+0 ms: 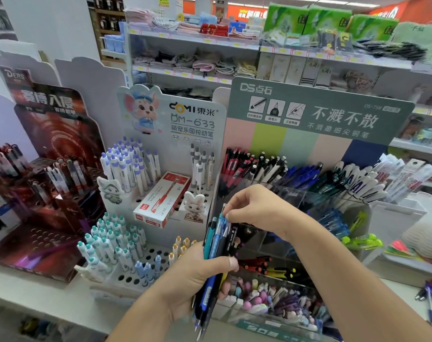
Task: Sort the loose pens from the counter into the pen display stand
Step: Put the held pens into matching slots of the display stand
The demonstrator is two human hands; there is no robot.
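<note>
From the head view, the left hand (197,275) has its grip wrapped around a bundle of pens (216,257), held upright-ish just in front of the clear tiered stand (296,193), while the right hand (254,213) pinches the top of a light blue pen (221,224) in that bundle with thumb and fingertips. So I'd say the step is pulling one pen out to slot it. To do that well: lift it straight up along its length so the clips of its neighbours don't snag, loosen the left hand's squeeze only a touch so the rest don't slide out the bottom, then match colour to compartment; the blue pens (301,175) sit in the upper row of the stand, between the red and black ones and the white ones. The pens are smooth hard plastic, slim cylinders with clips and click tops, so they're slippery as a bunch. The stand is glossy see-through acrylic with sloped bins, which should let a pen drop in easily. A few loose pens (429,292) lie on the surface (62,307) at far right. A white stand with holes (146,257) sits to the left.
</note>
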